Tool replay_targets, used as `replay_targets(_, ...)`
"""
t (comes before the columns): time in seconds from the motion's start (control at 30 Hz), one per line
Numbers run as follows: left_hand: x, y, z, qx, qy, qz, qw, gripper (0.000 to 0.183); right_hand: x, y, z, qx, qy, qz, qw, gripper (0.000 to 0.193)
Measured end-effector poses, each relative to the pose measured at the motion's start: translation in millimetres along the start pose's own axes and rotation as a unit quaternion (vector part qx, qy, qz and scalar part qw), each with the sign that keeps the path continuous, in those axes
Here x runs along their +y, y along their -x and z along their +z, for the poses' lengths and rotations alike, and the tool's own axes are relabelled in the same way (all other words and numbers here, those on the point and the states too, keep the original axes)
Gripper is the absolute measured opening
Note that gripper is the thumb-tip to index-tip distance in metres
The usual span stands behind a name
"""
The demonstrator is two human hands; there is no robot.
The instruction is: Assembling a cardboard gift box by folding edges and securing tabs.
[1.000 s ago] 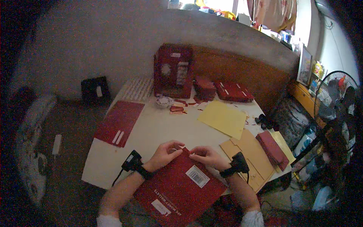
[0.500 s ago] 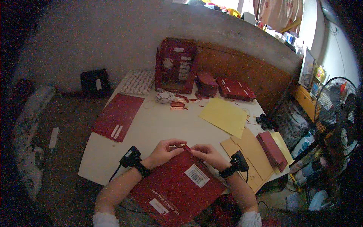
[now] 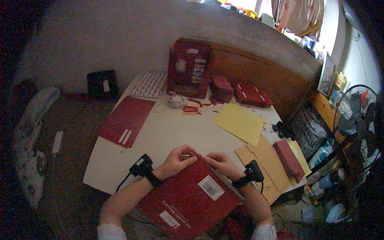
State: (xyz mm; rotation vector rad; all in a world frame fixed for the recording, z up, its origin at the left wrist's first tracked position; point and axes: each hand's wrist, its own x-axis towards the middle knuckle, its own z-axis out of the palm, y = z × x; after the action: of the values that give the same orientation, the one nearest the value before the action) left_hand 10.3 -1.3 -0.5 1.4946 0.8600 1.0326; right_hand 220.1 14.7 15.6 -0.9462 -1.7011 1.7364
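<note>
A flat dark red cardboard box (image 3: 192, 200) with a white barcode label leans toward me at the table's near edge, its far corner pointing away. At that corner my left hand (image 3: 179, 161) is closed, thumb and fingers pinching the edge. Close beside it, my right hand (image 3: 222, 163) pinches the edge just right of the corner, its fingers curled. Each wrist carries a black strap with a small black device. Whatever small part lies under the fingertips is hidden.
Red cardboard sheet (image 3: 128, 120) lies left on the white table. Behind are a tall red box (image 3: 188, 72), red stacks (image 3: 250, 95), a tape roll (image 3: 177, 101) and scraps. Yellow sheet (image 3: 240, 122), tan cardboard (image 3: 264, 168) and red bundle (image 3: 289, 162) lie right, near a fan (image 3: 356, 116).
My right fingers have shifted slightly right along the box's edge, and the small red flap at the corner no longer stands out between my hands. The whole view has shifted slightly.
</note>
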Motion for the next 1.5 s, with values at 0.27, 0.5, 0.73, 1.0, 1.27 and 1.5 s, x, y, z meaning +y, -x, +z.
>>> replay_targets(0.27,-6,0,-2,-0.014,-0.011,0.000,1.000,0.015,9,-3,-1,-0.029,0.015,-0.024,0.999,0.027)
replay_targets(0.5,-1,1,-1,-0.020,-0.006,-0.019,1.000,0.013,5,-2,2,-0.013,0.032,-0.027,0.999,0.026)
replay_targets(0.73,-1,1,-1,-0.025,0.009,-0.015,1.000,0.014,3,-1,2,-0.009,0.056,-0.054,0.997,0.026)
replay_targets(1.0,-2,0,4,-0.042,0.016,-0.006,0.999,0.019,1,4,4,0.030,0.125,-0.089,0.988,0.022)
replay_targets(1.27,-2,2,0,-0.031,0.009,-0.019,0.999,0.017,5,2,0,-0.024,0.108,-0.140,0.984,0.020)
replay_targets(1.5,18,6,-10,0.039,-0.011,-0.040,0.998,0.016,-5,11,-11,-0.098,0.064,-0.027,0.993,0.023)
